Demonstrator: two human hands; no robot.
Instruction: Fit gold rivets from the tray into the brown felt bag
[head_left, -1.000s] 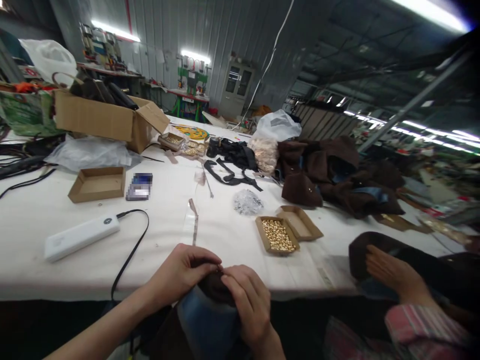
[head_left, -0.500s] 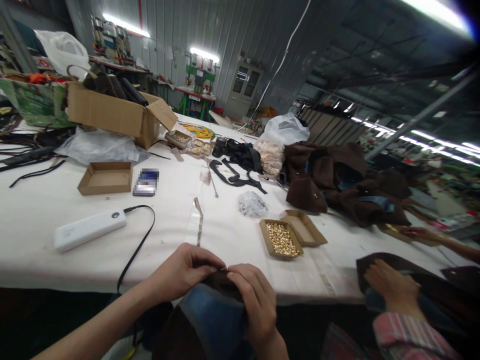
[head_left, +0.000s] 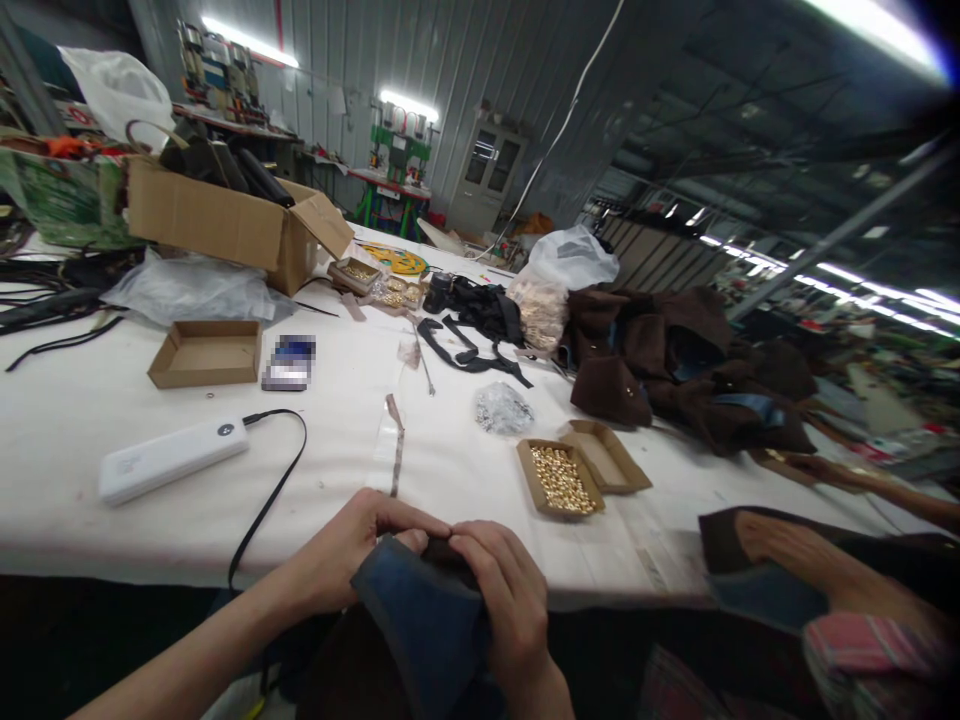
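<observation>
A dark brown piece with a blue inner side, perhaps a bag part (head_left: pixel 424 620), is held up at the table's front edge. My left hand (head_left: pixel 367 550) pinches its top edge from the left, the thumb near the blue side. My right hand (head_left: pixel 506 590) wraps round the same edge from the right. The fingertips of both hands meet at the top; anything small between them is hidden. Beyond my right hand stands a small cardboard box of gold metal fittings (head_left: pixel 561 480), beside an open cardboard lid (head_left: pixel 606 458).
At right a co-worker's hand (head_left: pixel 787 545) handles a similar brown-and-blue piece. Brown pieces (head_left: pixel 652 350) are heaped at the back right. A white power bank (head_left: pixel 172 460) with a black cable, a phone (head_left: pixel 289 362) and a shallow cardboard tray (head_left: pixel 206 355) lie at left.
The blue side of my piece has tipped up and left near my left thumb; both hands stay at the edge. The co-worker's hand and piece have shifted.
</observation>
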